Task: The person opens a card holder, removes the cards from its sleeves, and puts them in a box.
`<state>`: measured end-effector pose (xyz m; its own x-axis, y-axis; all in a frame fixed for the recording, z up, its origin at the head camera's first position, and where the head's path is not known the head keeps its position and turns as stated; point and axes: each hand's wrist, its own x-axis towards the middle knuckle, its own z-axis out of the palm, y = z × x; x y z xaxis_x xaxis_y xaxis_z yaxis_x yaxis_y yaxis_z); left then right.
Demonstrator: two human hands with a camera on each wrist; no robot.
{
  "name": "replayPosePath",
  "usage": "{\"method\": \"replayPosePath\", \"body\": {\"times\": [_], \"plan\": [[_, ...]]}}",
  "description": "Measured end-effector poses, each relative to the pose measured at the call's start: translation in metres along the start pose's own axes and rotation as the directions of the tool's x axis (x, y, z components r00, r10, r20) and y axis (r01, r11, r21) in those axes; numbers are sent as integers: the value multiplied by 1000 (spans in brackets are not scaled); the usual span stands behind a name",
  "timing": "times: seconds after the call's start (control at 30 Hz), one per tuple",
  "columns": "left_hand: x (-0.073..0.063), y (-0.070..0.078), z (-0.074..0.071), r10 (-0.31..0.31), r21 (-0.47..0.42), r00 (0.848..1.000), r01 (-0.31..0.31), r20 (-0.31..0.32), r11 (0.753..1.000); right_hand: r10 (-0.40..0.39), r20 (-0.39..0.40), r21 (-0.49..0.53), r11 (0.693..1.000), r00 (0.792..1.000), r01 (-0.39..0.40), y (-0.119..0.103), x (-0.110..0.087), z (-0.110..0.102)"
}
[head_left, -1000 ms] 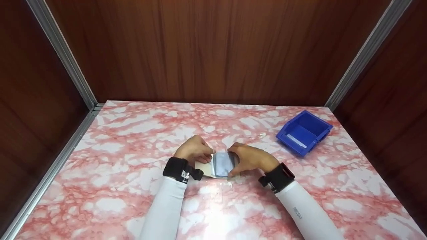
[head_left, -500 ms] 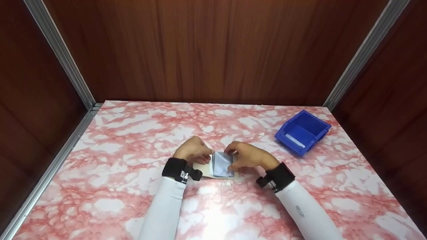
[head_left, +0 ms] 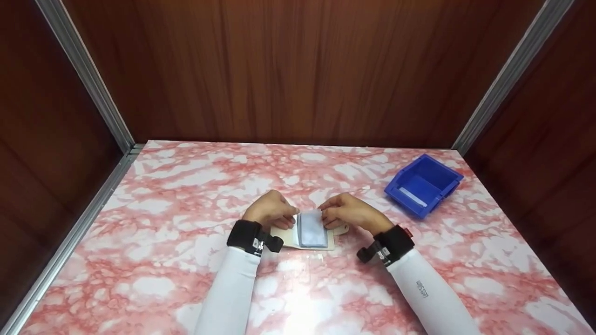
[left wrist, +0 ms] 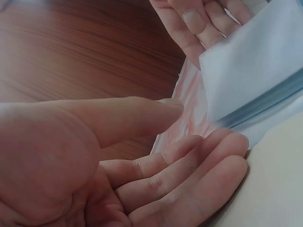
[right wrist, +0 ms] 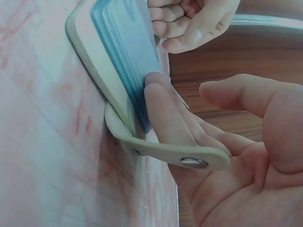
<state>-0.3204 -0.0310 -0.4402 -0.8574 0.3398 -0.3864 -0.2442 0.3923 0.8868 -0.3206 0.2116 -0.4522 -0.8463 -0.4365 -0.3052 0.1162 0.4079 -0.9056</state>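
A cream card holder (head_left: 289, 240) lies spread on the table, its clear bluish plastic sleeves (head_left: 312, 230) stacked at the middle. My left hand (head_left: 271, 209) rests its fingertips on the left cover, and the thumb stands apart from them in the left wrist view. At the other side, my right hand (head_left: 352, 214) touches the sleeves' far right edge with its extended fingers (right wrist: 163, 113); its thumb is free. Beneath that hand, a cream strap (right wrist: 165, 150) with a metal snap (right wrist: 194, 162) sticks out from the right cover and passes in front of the fingers in the right wrist view.
A blue plastic bin (head_left: 423, 186) sits at the back right of the red-and-white marbled table (head_left: 186, 270). Brown wood-grain panels (head_left: 298, 70) enclose the back and both sides, with grey metal rails (head_left: 88, 74) at the corners.
My right thumb has come off the sleeves' near right side, and the right hand has shifted to their far right edge. The snap strap now shows. My left hand stays in place.
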Motion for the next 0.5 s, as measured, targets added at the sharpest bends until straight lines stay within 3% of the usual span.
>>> {"method": "replayPosePath", "body": {"times": [0.3, 0.5], "plan": [[0, 3, -1, -4, -54, 1000, 4, -4, 999, -19, 40, 41, 999, 999, 18, -7, -3, -3], [-1, 3, -7, -15, -19, 1000, 15, 4, 1000, -16, 44, 80, 997, 999, 13, -17, -7, -2]]}}
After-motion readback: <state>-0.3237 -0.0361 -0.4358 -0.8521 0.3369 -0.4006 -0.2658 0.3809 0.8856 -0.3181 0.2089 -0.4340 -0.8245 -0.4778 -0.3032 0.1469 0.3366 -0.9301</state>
